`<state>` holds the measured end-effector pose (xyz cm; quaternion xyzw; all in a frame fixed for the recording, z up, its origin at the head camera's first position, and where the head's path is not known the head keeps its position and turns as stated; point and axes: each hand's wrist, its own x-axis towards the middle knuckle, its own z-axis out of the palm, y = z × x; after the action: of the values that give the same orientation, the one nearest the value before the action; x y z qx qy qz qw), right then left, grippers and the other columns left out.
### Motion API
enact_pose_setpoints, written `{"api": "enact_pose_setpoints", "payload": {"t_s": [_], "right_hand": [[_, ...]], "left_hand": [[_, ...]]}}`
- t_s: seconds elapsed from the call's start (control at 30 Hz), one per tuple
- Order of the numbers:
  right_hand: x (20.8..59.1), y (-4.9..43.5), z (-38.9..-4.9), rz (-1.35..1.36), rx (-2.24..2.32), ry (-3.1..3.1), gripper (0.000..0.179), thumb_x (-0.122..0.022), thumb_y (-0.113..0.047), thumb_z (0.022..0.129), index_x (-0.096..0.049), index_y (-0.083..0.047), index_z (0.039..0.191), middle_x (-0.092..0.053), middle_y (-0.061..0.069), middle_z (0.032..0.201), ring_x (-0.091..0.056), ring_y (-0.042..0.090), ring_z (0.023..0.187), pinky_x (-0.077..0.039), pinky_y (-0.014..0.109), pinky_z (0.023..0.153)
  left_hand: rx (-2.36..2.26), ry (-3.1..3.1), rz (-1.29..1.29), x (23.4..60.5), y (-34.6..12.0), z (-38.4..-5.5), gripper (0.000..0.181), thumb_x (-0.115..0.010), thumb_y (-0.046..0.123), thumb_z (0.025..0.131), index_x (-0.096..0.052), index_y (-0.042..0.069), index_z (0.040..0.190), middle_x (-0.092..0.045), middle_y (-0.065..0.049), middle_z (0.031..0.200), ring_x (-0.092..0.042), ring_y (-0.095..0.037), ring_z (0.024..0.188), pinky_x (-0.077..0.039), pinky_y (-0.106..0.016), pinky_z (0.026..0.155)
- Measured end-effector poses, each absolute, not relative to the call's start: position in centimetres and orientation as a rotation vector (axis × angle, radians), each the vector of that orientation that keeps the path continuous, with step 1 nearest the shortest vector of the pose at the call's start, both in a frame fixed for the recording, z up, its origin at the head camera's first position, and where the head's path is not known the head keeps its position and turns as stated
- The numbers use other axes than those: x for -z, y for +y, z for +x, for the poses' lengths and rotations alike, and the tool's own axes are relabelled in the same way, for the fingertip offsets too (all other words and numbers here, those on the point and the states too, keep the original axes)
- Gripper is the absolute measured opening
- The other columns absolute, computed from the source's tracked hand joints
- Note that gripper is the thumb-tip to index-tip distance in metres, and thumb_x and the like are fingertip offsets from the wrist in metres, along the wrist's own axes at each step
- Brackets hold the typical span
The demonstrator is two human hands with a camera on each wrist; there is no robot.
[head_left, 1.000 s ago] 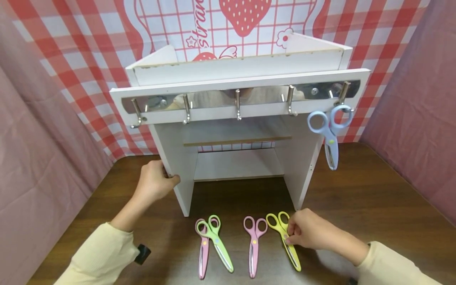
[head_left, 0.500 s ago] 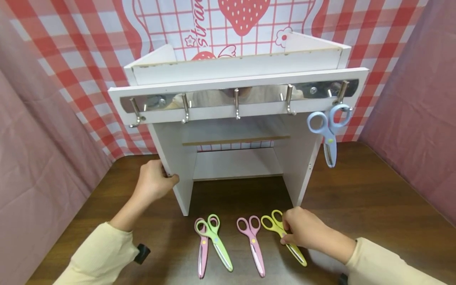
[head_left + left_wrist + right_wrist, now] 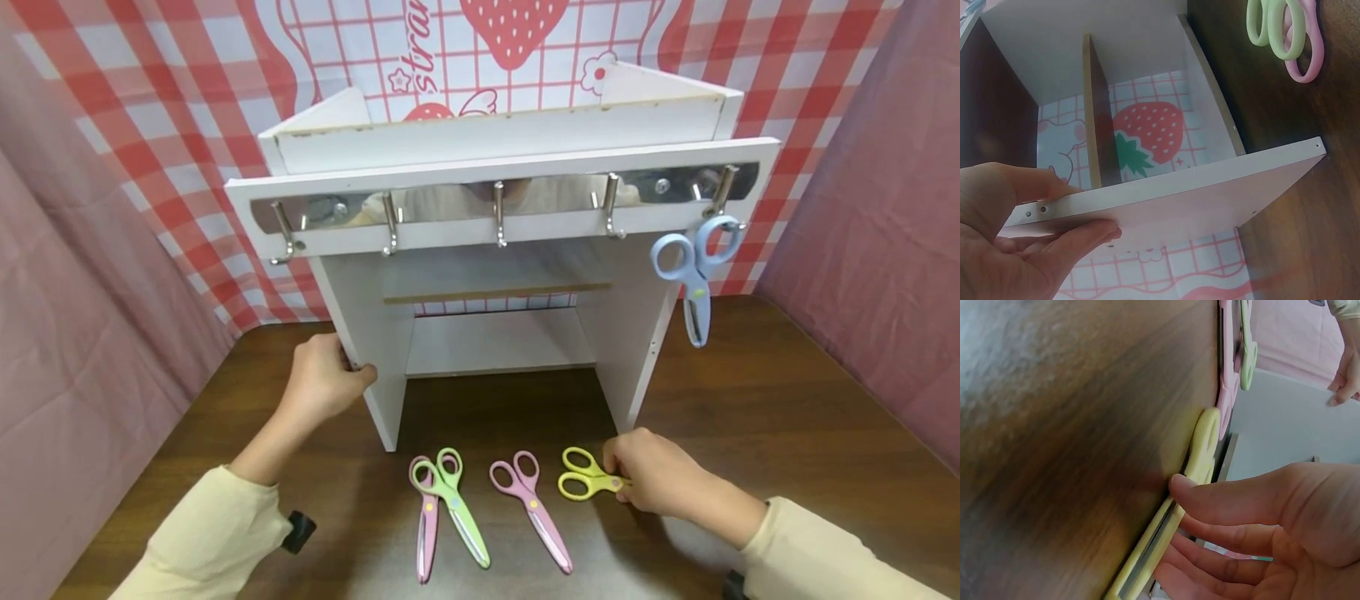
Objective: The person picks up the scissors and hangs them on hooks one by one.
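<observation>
My right hand (image 3: 656,471) pinches a pair of yellow scissors (image 3: 604,482) low at the table; the handle loops point left and the hand hides the blades in the head view. In the right wrist view, the thumb lies on one side near the pivot, fingers on the other. My left hand (image 3: 326,379) grips the edge of a side panel (image 3: 1166,187) of a white shelf unit (image 3: 495,146), thumb and fingers on opposite faces. Left of the yellow pair lie pink scissors (image 3: 532,504). Farther left, green scissors (image 3: 454,502) overlap a second pink pair (image 3: 426,542).
A metal hook rail (image 3: 442,204) with several hooks runs across the unit's front. Light blue scissors (image 3: 697,293) hang by one loop from its rightmost hook. The unit stands on a dark wooden table (image 3: 750,400), with a red-checked cloth (image 3: 810,92) behind.
The yellow scissors have turned in my right hand, their loops now pointing left. The middle pink pair has shifted left and tilted. My left hand keeps its grip on the panel.
</observation>
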<state>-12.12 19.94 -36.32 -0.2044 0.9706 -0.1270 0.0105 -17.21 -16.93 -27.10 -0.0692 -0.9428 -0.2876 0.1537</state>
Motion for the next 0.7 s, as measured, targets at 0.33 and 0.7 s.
{"api": "enact_pose_setpoints", "payload": {"t_s": [0.33, 0.7], "right_hand": [[36.4, 21.5, -12.3, -0.746, 0.441, 3.019, 0.034, -0.081, -0.001, 0.055, -0.061, -0.022, 0.07, -0.05, -0.013, 0.059, -0.041, -0.001, 0.056, -0.036, 0.019, 0.051], [36.6, 23.1, -13.6, -0.98, 0.565, 2.876, 0.03, -0.083, -0.002, 0.058, -0.063, -0.021, 0.07, -0.054, -0.011, 0.061, -0.042, -0.005, 0.057, -0.038, 0.016, 0.051]], "left_hand": [[0.827, -2.698, -0.21, 27.2, -16.7, -17.4, 0.012, -0.064, 0.011, 0.072, -0.062, -0.001, 0.072, -0.056, -0.006, 0.052, -0.045, -0.013, 0.052, -0.036, -0.027, 0.047], [0.83, -2.683, -0.206, 27.2, -16.8, -17.3, 0.012, -0.064, 0.011, 0.071, -0.063, -0.001, 0.072, -0.058, -0.007, 0.053, -0.046, -0.014, 0.053, -0.036, -0.027, 0.047]]}}
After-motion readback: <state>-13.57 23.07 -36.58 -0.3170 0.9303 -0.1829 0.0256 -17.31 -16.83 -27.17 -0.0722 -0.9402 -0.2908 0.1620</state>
